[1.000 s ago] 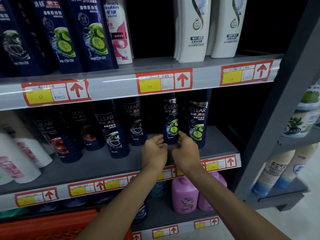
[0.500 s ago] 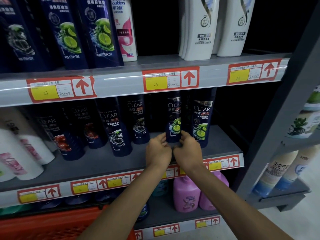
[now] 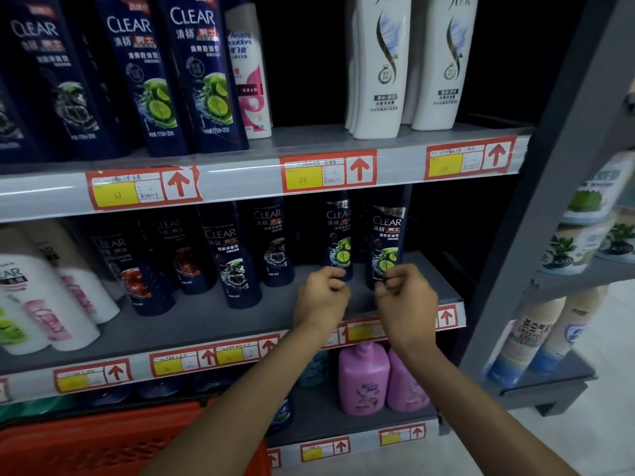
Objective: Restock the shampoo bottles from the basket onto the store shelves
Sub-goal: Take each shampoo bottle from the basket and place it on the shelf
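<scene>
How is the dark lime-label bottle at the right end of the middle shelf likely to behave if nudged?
The bottle is tall on a narrow base, so a push high up would probably tip it. Its glossy plastic looks stiff but possibly slippery. Bare shelf lies to its right, so nothing there would stop a fall.

Red-bordered price labels [image 3: 328,173] with yellow patches and upward arrows are seen in rows; green-printed packs [image 3: 580,242] are stacked on a grey side rack [image 3: 529,218] at right; pale blue-based bottles [image 3: 525,341] are stood below them.
</scene>
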The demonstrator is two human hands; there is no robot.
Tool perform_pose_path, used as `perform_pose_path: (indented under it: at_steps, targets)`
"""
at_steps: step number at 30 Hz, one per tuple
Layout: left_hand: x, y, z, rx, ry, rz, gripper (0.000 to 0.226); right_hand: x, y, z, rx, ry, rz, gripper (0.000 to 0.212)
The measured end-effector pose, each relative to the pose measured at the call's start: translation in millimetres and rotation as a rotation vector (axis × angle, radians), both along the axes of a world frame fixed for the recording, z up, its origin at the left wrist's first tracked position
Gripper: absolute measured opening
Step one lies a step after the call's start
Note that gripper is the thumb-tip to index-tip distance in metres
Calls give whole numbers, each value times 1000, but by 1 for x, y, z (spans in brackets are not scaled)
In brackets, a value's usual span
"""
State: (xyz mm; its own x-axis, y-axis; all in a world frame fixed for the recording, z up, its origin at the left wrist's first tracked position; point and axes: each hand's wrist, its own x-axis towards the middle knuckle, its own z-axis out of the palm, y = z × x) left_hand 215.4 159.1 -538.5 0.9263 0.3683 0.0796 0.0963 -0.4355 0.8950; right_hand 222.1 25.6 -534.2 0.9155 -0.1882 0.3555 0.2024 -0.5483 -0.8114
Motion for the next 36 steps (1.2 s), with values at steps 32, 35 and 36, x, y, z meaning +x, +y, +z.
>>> perform_pose_path:
  at_steps: [32,35,36]
  targets:
    - [26,-45,-5,-109,21,26,64,35,1,-3,113,78,114,52]
    - [26,-46,-5,-111,19,27,64,37,1,-2,125,104,130,55]
    - [26,-46,-6,-108,18,23,65,37,0,-1,126,118,138,56]
